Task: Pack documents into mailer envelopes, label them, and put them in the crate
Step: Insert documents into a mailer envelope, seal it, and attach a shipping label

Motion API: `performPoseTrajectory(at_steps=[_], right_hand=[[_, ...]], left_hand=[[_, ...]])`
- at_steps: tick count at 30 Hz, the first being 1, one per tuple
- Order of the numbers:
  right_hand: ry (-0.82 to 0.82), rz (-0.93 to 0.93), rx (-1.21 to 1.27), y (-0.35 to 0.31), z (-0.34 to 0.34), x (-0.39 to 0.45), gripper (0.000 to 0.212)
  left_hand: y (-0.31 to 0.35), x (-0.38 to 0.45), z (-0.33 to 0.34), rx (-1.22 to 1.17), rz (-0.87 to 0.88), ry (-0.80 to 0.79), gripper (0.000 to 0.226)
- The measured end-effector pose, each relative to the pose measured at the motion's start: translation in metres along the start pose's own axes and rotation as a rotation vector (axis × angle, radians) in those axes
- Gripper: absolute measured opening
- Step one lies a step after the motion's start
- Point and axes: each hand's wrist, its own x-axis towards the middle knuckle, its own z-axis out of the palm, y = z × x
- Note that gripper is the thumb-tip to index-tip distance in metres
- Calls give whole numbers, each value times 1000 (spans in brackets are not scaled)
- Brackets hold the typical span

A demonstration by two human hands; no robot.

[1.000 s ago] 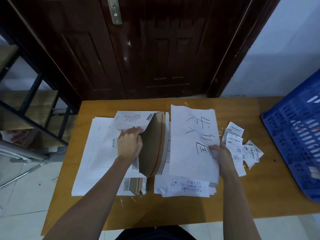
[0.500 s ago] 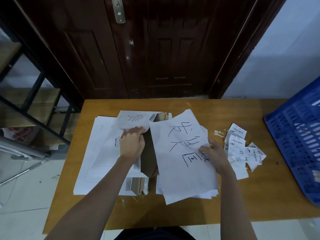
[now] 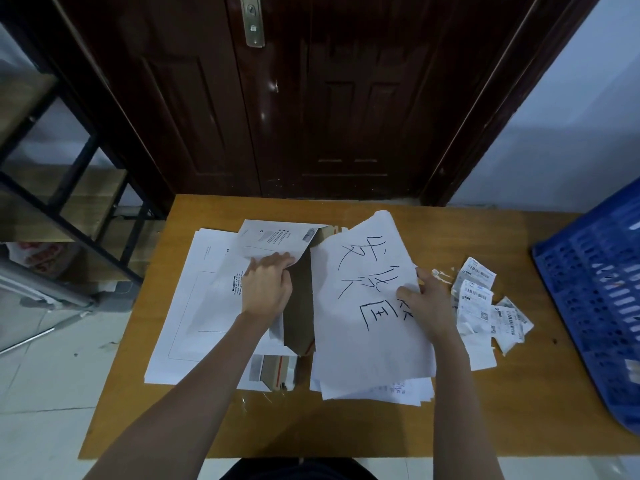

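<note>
White paper dominates the view from above: a person stands at a wooden bench (image 3: 346,434) with both bare hands at work. The left hand (image 3: 268,287) holds up the front panel of a cardboard mailer envelope (image 3: 298,306), fingers curled over its edge so the brown inside of the mouth gapes just to that hand's right. The right hand (image 3: 431,299) pinches the right edge of a loose white sheet with large handwritten characters (image 3: 363,299), thumb on top and fingers beneath. A second ago this sheet lay squarer and further to the right; it has since swung left and tilted, and its left edge now meets the open mouth of the mailer, though it is not yet inside. Judging from this, the packing step is at the point of insertion, and sliding the sheet in comes next. Under the left hand lies a stack of flat white mailers (image 3: 194,306); under the sheet, more papers (image 3: 408,393). Just right of the right hand sits a scatter of small barcode shipping labels (image 3: 479,306), unused. Further right, the blue plastic crate (image 3: 595,306) waits at the bench edge. Beyond the hands stands a dark wooden door (image 3: 346,98).
</note>
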Motion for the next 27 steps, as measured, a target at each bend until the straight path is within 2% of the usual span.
performPoseTrajectory(at_steps=[6, 14, 27], right_hand=[[0, -23, -34, -8, 22, 3, 29], [108, -48, -141, -14, 35, 6, 32], [364, 66, -14, -9, 52, 11, 31]], left_hand=[[1, -4, -2, -6, 10, -10, 31], [-3, -6, 0, -53, -10, -9, 34], [-4, -9, 0, -3, -27, -137, 44]])
